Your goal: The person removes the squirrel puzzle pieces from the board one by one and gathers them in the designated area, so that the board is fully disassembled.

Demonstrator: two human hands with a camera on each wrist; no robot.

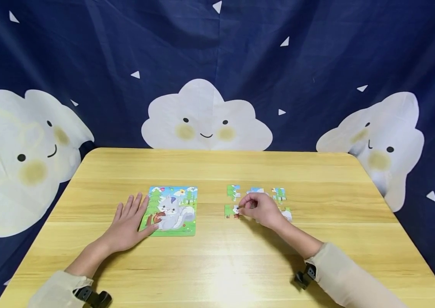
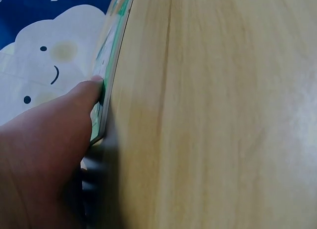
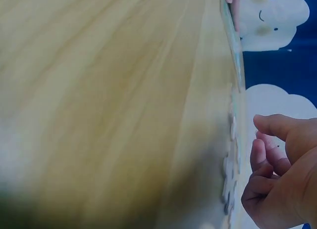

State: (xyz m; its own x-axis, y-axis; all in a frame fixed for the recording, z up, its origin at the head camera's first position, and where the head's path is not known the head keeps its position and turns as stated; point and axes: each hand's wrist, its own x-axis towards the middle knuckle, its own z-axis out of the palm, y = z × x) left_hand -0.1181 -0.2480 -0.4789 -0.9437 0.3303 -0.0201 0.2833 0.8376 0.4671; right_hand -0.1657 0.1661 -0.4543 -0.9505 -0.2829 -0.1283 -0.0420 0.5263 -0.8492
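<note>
My left hand (image 1: 127,226) lies with fingers spread along the left side of a squirrel puzzle picture (image 1: 182,214), the thumb resting on its lower left part. In the left wrist view the thumb (image 2: 84,98) touches the board's surface near its edge. My right hand (image 1: 265,209) is over loose puzzle pieces, fingertips close to a green piece with a bit of squirrel (image 1: 228,212). In the right wrist view, the right hand's (image 3: 282,174) fingers are loosely bent, the thumb stands apart, and I see nothing held.
More puzzle pieces lie behind and beside the right hand: a tree piece (image 1: 233,192), another tree piece (image 1: 280,193) and a white-and-green one (image 1: 287,214). They share a wooden table (image 1: 202,261) with the picture. A dark blue cloud-patterned curtain (image 1: 298,72) hangs behind.
</note>
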